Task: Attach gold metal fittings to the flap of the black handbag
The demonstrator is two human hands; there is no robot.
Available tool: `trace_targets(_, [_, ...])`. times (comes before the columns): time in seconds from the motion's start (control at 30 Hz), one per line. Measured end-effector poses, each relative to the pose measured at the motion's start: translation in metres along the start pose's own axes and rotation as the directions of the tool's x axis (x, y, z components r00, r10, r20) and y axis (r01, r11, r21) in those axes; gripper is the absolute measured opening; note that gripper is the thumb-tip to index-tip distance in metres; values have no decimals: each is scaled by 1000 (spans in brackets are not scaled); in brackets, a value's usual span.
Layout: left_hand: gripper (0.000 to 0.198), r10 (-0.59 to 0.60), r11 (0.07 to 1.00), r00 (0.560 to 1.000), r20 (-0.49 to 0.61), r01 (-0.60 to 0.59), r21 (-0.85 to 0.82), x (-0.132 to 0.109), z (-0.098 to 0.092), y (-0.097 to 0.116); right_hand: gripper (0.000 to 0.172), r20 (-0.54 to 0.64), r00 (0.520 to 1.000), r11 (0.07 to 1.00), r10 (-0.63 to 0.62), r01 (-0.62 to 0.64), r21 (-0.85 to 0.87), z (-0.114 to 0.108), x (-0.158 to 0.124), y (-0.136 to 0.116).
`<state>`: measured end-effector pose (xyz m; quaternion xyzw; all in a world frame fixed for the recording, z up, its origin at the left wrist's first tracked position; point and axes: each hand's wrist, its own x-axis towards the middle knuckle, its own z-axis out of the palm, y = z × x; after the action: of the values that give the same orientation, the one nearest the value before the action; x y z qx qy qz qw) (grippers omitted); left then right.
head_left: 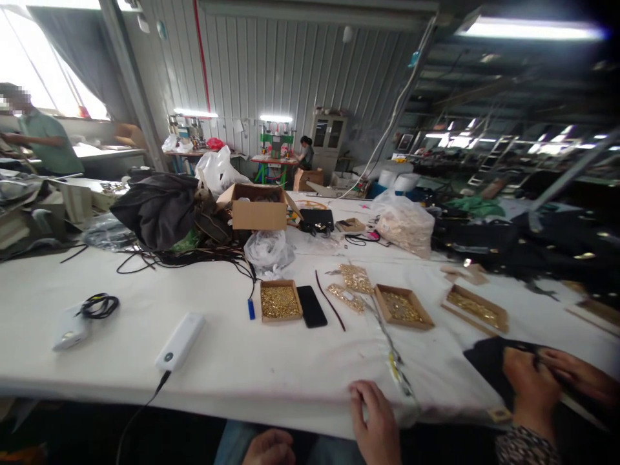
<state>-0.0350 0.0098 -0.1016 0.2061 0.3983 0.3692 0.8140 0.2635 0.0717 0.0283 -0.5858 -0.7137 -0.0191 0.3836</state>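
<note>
My right hand [374, 418] rests on the table's near edge, its fingers a little apart and nothing in them. Down by my lap, my left hand [270, 447] is closed with its fingers curled, and no object shows in it; the lower frame edge cuts it off. In front of me on the white-covered table [300, 368] lie a black phone [312, 307] and a cardboard tray of small gold metal pieces [279, 301]. Closer to my right hand are a yellow-handled tool [394, 367], whose kind is unclear, and another tray of gold pieces [403, 307].
At right, a co-worker's hands [533, 381] hold black material. A white power bank [180, 342] with a cable lies left. Bags of gold pieces [356, 278] lie mid-table. Farther back stand an open carton [259, 213], dark cloth [157, 206] and a plastic bag [407, 223].
</note>
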Motion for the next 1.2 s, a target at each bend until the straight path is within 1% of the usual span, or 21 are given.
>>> trace_targets(0.17, [69, -4, 997, 1000, -24, 2, -74, -7, 7, -3, 16, 21, 999, 999, 41, -40, -13, -5, 2, -10])
trace_targets(0.27, [65, 6, 996, 1000, -27, -9, -90, -8, 8, -4, 17, 37, 998, 999, 46, -45, -24, -7, 3, -15])
trace_targets(0.37, [67, 2, 996, 1000, -3, -2, -87, -8, 7, -3, 15, 37, 999, 998, 37, -35, -47, -9, 4, -18])
trace_targets(0.53, [70, 8, 998, 1000, -29, -10, -63, -10, 9, 2, 14, 16, 1000, 999, 18, -17, -39, -8, 8, -19])
trace_targets(0.63, [71, 1, 999, 1000, -11, -2, -49, -8, 9, 4, 14, 10, 1000, 1000, 2, -1, -29, -6, 9, -14])
trace_targets(0.77, [78, -20, 999, 1000, -22, 19, -43, -2, 7, 2, 15, 9, 1000, 1000, 10, -10, -3, -3, 6, -6])
trace_targets(0.9, [83, -16, 999, 1000, -20, 15, -53, 4, 4, -3, 16, 3, 1000, 1000, 18, -18, -21, -2, 4, -4])
trace_targets(0.97, [81, -15, 998, 1000, -22, 13, -54, 4, 3, -5, 14, 11, 1000, 1000, 21, -21, -21, -2, 4, -4])
trace_targets(1.07, [73, -7, 999, 1000, -23, 6, -48, 0, 4, -5, 13, 12, 1000, 1000, 13, -12, -26, -2, 5, -6])
trace_targets(1.2, [65, 10, 1000, 999, -43, -11, -29, -8, 10, 5, 14, 14, 999, 999, 28, -28, -23, -2, 6, -9])
